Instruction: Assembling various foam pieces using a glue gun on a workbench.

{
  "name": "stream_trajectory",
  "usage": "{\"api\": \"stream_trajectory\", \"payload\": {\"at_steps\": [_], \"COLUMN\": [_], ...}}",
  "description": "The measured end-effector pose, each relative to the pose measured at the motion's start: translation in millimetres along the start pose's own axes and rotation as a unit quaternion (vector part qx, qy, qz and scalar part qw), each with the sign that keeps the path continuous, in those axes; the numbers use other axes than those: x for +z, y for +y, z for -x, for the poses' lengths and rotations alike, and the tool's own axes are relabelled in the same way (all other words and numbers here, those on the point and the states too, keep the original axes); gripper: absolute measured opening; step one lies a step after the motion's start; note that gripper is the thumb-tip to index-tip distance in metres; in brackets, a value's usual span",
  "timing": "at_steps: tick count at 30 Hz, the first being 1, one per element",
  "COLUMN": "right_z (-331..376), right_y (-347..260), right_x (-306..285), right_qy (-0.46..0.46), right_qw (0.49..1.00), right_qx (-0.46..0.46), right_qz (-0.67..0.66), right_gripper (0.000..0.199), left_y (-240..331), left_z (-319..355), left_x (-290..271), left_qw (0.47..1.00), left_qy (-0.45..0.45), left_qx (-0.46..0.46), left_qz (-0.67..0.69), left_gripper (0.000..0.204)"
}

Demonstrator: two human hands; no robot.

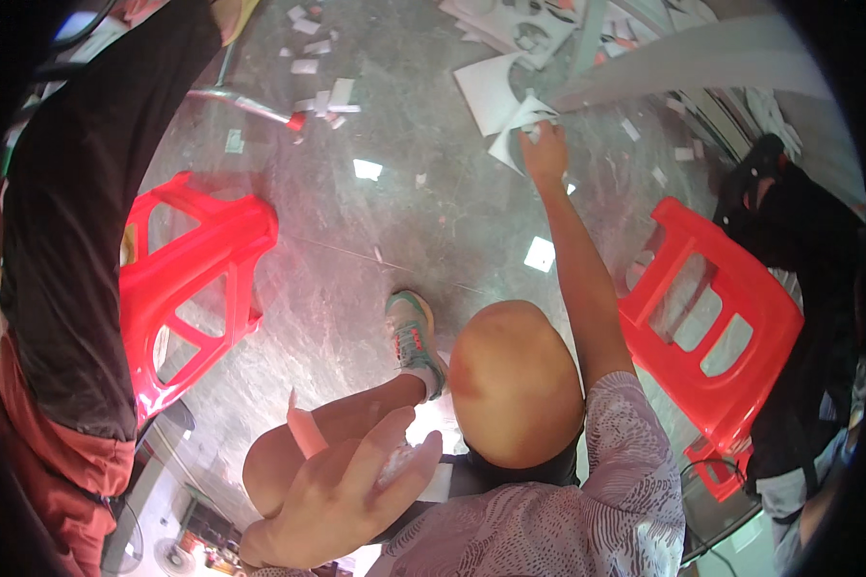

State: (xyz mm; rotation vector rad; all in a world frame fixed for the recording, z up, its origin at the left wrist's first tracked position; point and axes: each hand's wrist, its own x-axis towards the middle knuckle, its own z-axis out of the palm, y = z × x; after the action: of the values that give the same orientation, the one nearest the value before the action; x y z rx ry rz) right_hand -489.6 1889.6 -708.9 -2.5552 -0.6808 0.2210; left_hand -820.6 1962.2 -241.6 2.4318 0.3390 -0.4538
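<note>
My right hand (546, 152) reaches far forward, low over the floor, with its fingers closed on a white cut paper scrap (512, 146) that has pointed corners. A larger white sheet (489, 94) with a curved cut-out lies right beside it. My left hand (342, 495) is near, above my thigh, with bent fingers. A salmon-pink piece with a thin pointed tip (306, 433) sticks out from the left hand, apparently held between its fingers; its kind I cannot make out. Something pale and shiny shows between thumb and forefinger.
Red plastic stools stand at left (197, 279) and right (707, 322). White scraps (337, 94) litter the grey floor (356, 221). A pile of cut sheets (539, 29) lies at the far right, near a pale curved band (702, 62). Other people's dark-clothed legs (77, 221) flank both sides.
</note>
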Motion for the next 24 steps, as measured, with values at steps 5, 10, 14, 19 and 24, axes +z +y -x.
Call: {"api": "stream_trajectory", "payload": {"at_steps": [5,10,14,19,24], "right_z": [9.6,47.5,63.8,66.1,86.8], "right_y": [-1.8,18.1,15.6,20.8,8.8], "right_x": [-25.1,-68.5,-91.7,-106.6,-82.8], "right_qy": [0.057,-0.343,-0.417,-0.417,-0.295], "right_qw": [0.998,0.666,0.611,0.785,0.947], "right_qx": [0.015,0.348,0.303,0.197,-0.127], "right_qz": [0.023,-0.564,-0.601,-0.414,-0.021], "right_gripper": [0.035,0.035,0.037,0.033,0.039], "left_y": [-7.9,6.1,14.0,-4.6,-6.4], "left_z": [0.5,20.8,23.1,13.2,19.7], "left_x": [8.7,4.4,2.6,16.5,11.7], "left_qw": [0.999,0.994,0.99,0.997,0.994], "left_qy": [0.041,0.031,0.009,0.058,0.036], "left_qx": [0.017,-0.101,-0.121,-0.045,-0.1], "left_qz": [0.001,-0.019,-0.078,-0.026,-0.006], "left_gripper": [0.04,0.054,0.052,0.043,0.05]}}
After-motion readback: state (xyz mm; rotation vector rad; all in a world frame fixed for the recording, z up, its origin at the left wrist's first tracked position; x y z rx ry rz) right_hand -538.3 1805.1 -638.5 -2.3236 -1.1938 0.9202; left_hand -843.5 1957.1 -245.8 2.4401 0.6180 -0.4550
